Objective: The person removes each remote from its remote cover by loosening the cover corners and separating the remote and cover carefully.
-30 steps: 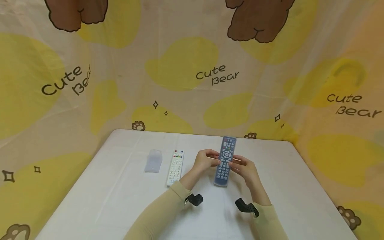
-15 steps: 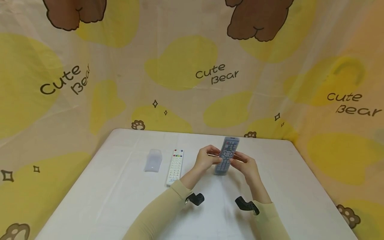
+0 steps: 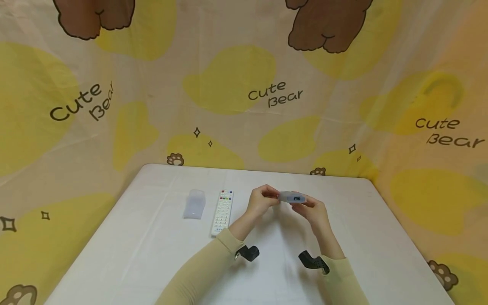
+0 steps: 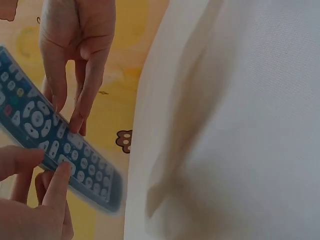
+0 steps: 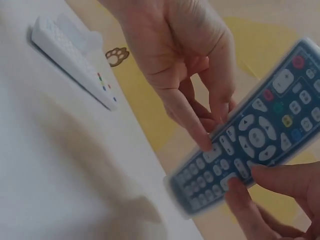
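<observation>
A dark blue remote control (image 3: 292, 197) in a translucent cover is held above the table between both hands, one end facing the head camera. Its buttons show in the left wrist view, where the remote control (image 4: 65, 135) slants across the left side. My left hand (image 3: 263, 202) pinches one long edge, and my right hand (image 3: 313, 211) pinches the opposite edge. The right wrist view has the remote control (image 5: 250, 137) at right, with fingertips on its face near the middle. Most fingers behind it are hidden.
On the white table (image 3: 152, 254), left of my hands, lies a white remote control (image 3: 223, 214). Further left is a small translucent sleeve (image 3: 195, 204). A patterned cloth (image 3: 228, 84) hangs behind the table.
The blue remote control has tipped from showing its whole button face in the head view to showing mainly its end. Both hands keep their grip and barely shift.
</observation>
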Action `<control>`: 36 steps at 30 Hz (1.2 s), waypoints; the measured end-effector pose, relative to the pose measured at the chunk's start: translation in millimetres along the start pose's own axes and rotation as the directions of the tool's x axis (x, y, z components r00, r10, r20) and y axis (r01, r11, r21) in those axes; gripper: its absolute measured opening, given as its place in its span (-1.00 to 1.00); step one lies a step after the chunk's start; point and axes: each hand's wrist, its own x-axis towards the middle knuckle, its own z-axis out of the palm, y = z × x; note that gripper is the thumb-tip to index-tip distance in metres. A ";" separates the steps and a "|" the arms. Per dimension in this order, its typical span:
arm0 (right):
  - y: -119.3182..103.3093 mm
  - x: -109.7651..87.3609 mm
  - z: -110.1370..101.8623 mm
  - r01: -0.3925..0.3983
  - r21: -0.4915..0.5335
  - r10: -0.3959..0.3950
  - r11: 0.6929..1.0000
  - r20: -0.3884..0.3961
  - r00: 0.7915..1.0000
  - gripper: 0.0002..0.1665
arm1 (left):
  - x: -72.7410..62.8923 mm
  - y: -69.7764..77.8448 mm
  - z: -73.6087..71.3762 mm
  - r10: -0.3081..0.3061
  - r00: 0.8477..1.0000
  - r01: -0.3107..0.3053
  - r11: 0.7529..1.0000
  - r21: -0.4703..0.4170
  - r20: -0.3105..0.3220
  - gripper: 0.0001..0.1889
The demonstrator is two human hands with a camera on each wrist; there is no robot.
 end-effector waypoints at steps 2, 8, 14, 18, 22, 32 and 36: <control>1.5 -0.2 0.1 0.010 0.030 -0.010 0.999 0.001 1.000 -0.55 | 0.2 0.9 0.0 -0.014 1.000 0.014 0.999 -0.050 -0.003 -0.83; 3.6 -0.3 0.1 0.001 0.064 0.000 0.998 -0.015 1.000 -0.60 | -0.7 0.9 0.5 -0.016 0.999 0.012 0.994 -0.104 -0.031 -0.88; 4.4 -1.3 -0.6 -0.026 0.133 0.026 0.991 0.006 1.000 -0.64 | -1.5 -2.0 0.2 0.035 0.998 -0.039 0.994 -0.099 -0.046 -0.79; 4.1 -2.3 -0.5 -0.038 0.196 0.034 0.980 0.027 0.999 -0.64 | -1.2 -2.5 1.2 0.044 0.997 -0.049 0.994 -0.095 -0.058 -0.71; 3.5 -2.7 -0.4 -0.028 0.224 0.022 0.974 0.027 0.999 -0.64 | -1.4 -1.4 2.5 0.037 0.997 -0.044 0.994 -0.098 -0.073 -0.62; 6.9 -1.6 -1.5 -0.043 0.178 0.042 0.983 0.012 0.999 -0.41 | -4.3 -3.5 5.9 -0.009 0.996 0.002 0.997 -0.071 -0.092 -0.46; 7.2 -1.2 -2.1 -0.059 0.174 0.058 0.983 0.014 0.998 -0.37 | -3.8 -5.9 5.8 -0.008 0.998 0.003 0.996 -0.092 -0.061 -0.42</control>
